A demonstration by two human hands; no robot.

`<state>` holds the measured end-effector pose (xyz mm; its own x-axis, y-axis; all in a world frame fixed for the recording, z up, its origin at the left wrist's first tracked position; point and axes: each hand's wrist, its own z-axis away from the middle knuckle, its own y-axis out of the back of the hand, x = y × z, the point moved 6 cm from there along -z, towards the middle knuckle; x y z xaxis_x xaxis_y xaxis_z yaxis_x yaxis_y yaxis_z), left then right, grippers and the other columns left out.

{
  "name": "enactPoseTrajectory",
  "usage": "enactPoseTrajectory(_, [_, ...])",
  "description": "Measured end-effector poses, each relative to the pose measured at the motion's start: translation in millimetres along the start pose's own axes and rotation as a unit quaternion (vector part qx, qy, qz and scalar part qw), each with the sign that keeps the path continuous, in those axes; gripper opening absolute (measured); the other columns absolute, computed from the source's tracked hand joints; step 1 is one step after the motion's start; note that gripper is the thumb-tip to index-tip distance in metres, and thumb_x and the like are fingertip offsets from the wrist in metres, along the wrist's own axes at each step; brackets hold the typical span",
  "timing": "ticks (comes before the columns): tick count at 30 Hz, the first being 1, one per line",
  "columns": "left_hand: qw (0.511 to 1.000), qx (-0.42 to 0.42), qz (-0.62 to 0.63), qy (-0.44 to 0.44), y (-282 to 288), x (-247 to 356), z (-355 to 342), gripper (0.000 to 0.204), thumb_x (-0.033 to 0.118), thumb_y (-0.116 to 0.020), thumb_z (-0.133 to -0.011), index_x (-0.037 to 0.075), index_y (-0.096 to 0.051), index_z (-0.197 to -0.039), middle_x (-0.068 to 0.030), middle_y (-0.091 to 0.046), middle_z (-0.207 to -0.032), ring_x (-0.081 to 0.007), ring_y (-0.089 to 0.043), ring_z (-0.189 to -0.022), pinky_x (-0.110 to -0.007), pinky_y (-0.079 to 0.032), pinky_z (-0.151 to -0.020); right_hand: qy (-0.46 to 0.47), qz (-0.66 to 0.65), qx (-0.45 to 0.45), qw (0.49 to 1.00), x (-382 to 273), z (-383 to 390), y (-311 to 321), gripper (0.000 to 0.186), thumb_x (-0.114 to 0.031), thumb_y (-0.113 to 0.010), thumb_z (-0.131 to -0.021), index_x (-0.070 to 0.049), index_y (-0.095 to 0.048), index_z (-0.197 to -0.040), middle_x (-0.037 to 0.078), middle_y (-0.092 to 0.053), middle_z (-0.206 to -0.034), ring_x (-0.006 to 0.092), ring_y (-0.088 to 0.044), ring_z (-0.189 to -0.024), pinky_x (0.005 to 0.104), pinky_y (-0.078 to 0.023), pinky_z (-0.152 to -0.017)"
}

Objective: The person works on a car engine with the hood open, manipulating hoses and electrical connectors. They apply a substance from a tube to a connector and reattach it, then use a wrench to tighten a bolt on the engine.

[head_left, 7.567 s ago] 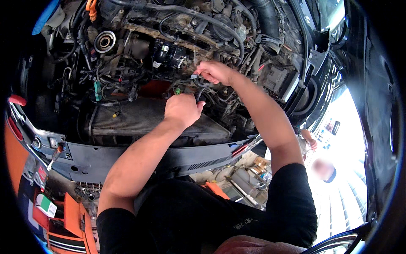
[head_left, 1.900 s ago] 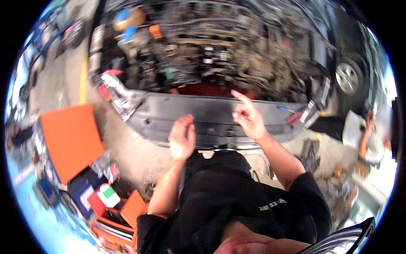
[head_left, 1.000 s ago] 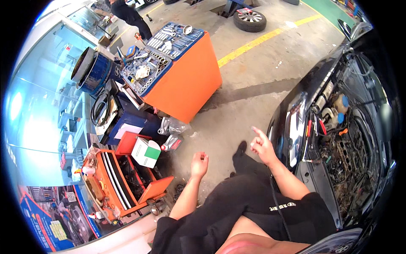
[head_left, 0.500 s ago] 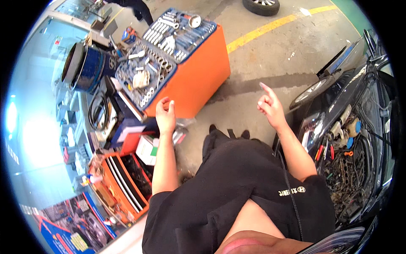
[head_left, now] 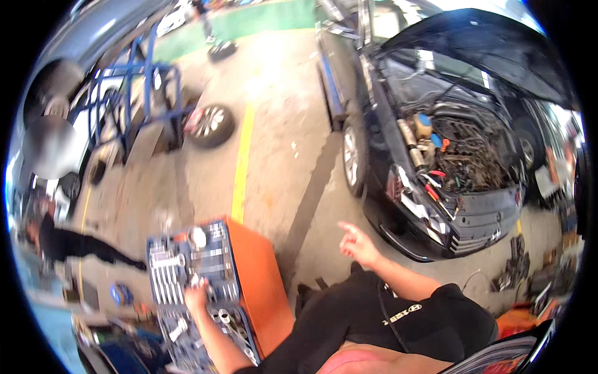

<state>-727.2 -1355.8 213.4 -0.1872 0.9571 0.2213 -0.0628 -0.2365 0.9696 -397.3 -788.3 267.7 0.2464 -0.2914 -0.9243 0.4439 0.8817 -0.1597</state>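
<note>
My left hand point(head_left: 195, 294) is over an open wrench and socket tray point(head_left: 190, 255) on an orange tool cabinet point(head_left: 265, 280). Motion blur hides whether its fingers touch or grip one of the silver tools. A second tool tray point(head_left: 172, 336) lies below, nearer me. My right hand point(head_left: 358, 246) is in the air right of the cabinet, index finger stretched out and the others loosely bent, holding nothing. Beyond it stands a black car point(head_left: 386, 224) with its hood point(head_left: 473, 50) raised, the engine bay point(head_left: 467, 156) exposed and some red-handled tools at its front edge.
A person in black point(head_left: 75, 243) is at the left. A loose wheel point(head_left: 210, 124) lies by blue metal frames point(head_left: 128, 93). A yellow line point(head_left: 243, 181) runs along the concrete. A distant person point(head_left: 205, 25) stands at the top. Dark parts point(head_left: 507, 274) lie at lower right.
I have turned from the engine bay to the tool cabinet. My left hand has come over the wrench tray. My right hand stays raised, index finger out.
</note>
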Motion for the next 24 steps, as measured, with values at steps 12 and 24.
enactPoseTrajectory(12, [0.887, -0.082, 0.454, 0.003, 38, 87, 66, 0.052, 0.048, -0.050, -0.111, 0.003, -0.059, -0.085, -0.0071, -0.058, -0.056, -0.0164, -0.056, -0.039, -0.031, -0.039, -0.035, 0.114, 0.139, -0.125, 0.976, -43, -18, -124, 0.072, -0.006, -0.062, -0.100, -0.008, -0.032, -0.165, 0.001, -0.061, -0.088, 0.0104, -0.059, -0.082, 0.0297, -0.053, -0.079])
enactPoseTrajectory(24, [0.502, -0.420, 0.753, -0.066, 84, 316, 170, 0.051, 0.055, -0.044, -0.112, 0.013, -0.057, -0.088, -0.0016, -0.047, -0.058, -0.0123, -0.035, -0.042, -0.028, -0.027, -0.042, 0.100, -0.081, -0.247, 0.960, -128, 19, -174, 0.075, -0.009, -0.062, -0.099, -0.005, -0.029, -0.166, 0.001, -0.060, -0.090, 0.0094, -0.059, -0.080, 0.0255, -0.049, -0.071])
